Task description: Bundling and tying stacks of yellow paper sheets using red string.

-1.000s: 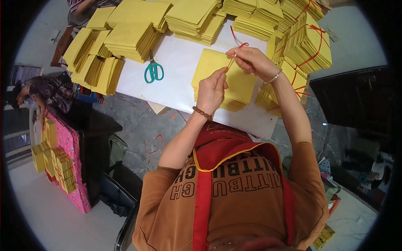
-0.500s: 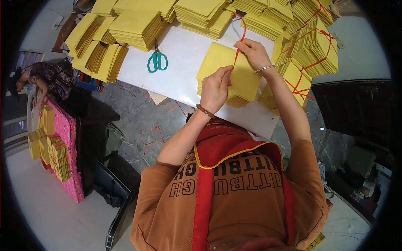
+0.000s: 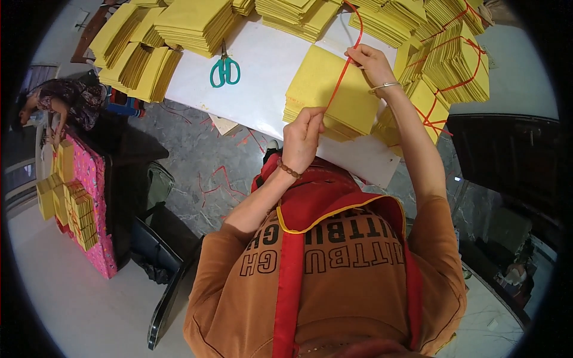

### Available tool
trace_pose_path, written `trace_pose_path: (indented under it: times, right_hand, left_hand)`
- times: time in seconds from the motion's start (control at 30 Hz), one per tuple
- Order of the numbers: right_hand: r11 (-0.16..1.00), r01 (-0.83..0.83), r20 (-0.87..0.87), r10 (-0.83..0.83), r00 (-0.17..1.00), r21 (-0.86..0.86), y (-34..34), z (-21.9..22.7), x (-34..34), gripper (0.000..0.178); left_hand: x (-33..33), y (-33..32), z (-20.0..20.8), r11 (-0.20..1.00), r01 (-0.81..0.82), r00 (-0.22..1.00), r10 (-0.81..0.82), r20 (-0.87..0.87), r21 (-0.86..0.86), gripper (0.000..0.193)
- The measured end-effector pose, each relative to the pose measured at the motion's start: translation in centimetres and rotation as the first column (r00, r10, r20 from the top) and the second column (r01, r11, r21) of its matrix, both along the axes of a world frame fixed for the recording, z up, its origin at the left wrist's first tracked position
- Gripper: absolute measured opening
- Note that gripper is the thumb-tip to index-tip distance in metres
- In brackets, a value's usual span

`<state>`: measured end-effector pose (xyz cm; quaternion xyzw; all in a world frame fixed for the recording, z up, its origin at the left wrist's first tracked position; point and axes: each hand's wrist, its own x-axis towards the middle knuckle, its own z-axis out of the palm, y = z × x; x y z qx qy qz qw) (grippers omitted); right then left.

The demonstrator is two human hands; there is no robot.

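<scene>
Grasping a red ribbon (image 3: pixel 341 78) with both hands, drawn straight above a stack of yellow paper (image 3: pixel 319 83) on the white table (image 3: pixel 262 71). Pinching it low with the left hand (image 3: pixel 302 138), between thumb and forefinger, with the other fingers curled in, over the stack's near left edge. Pinching it higher with the right hand (image 3: pixel 373 67), between thumb and fingertips, above the far right part of the stack. Clenched on ribbon, then, in either grip.

About the ribbon: looks narrow and bright red; slants taut from left hand to right, then bows loosely beyond the right hand, bending left toward the upper edge of view. Cannot tell from here of any pass beneath the stack.

About the stack: looks roughly square from above, plain yellow and flat on top, with layered edges showing at the left and near sides. Lies near the table's near edge, beside yellow bundles (image 3: pixel 456 68) bound in red on the right, well apart from teal-handled scissors (image 3: pixel 224 62) on the left, and nearer than the loose yellow stacks (image 3: pixel 194 24) along the far side.
</scene>
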<state>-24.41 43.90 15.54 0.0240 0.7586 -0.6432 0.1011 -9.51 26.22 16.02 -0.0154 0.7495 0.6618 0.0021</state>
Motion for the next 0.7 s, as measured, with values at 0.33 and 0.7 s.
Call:
trace_pose_path:
  times: [0.33,0.7]
  right_hand:
    - [0.945,-0.328,0.547,0.284,0.787,-0.019,1.2,0.6,-3.2,0.009]
    - [0.94,-0.319,0.678,0.314,0.664,-0.122,1.6,-2.4,-3.1,0.027]
  left_hand:
    - [3.4,-1.3,-7.7,0.812,0.067,0.91,-0.288,0.298,0.579,0.018]
    - [1.2,-0.8,-10.1,0.81,-0.277,0.822,-0.08,0.565,0.517,0.006]
